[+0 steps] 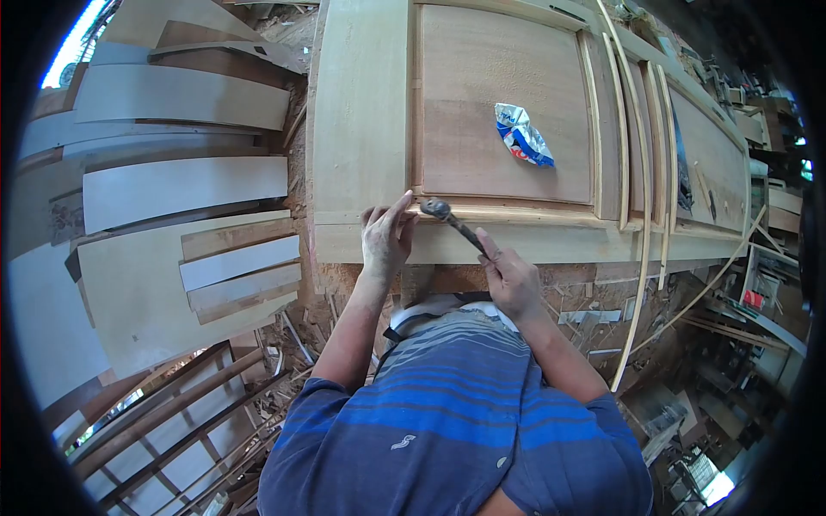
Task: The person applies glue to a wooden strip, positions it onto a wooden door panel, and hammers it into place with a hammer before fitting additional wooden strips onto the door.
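Observation:
My right hand (pixel 514 284) is wrapped round the handle of a hammer (pixel 456 225), whose dark head hangs over a thin wooden strip (pixel 508 212). The strip lies along the near inner edge of a panelled wooden door (pixel 361 112). My left hand (pixel 387 238) grips the left end of this strip at the corner, close to the hammer head. Whether a nail sits between its fingers is too small to tell. On the door's panel lies a crumpled blue and white packet (pixel 523 138).
Long thin wooden strips (pixel 644 172) lie across the door's right part, some overhanging its near edge. Cut boards (pixel 185 191) are stacked on the left. A slatted wooden frame (pixel 163 430) stands at the lower left. Wood scraps litter the floor.

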